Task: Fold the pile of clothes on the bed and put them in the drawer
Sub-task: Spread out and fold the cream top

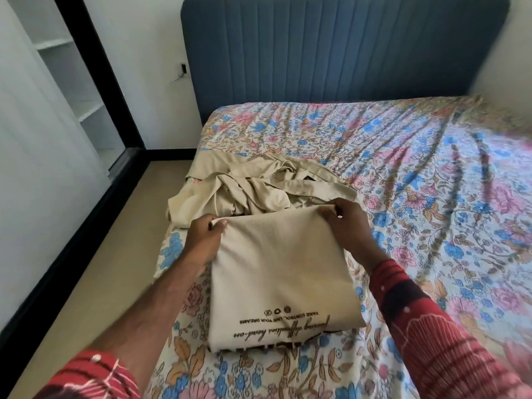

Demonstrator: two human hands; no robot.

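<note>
Beige printed cotton t-shirt (283, 272) nearly folded, lying on floral-sheet bed (417, 174). Left hand (203, 240) and right hand (347, 223) each pinching far corner. Crumpled beige garment (247, 185) behind, unfolded. Drawer step not started, I'd say.

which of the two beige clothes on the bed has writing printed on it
The folded beige garment nearest the camera, pinched by both hands; dark lettering runs along its near edge. The crumpled beige garment behind shows none.

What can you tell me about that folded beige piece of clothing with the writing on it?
The folded beige garment is a soft, plain cloth with dark printed lettering along its near edge. It lies flat on the floral bedsheet, a neat rectangle. The left hand and right hand each pinch a far corner. Crumpled beige clothes lie just behind it.
</note>
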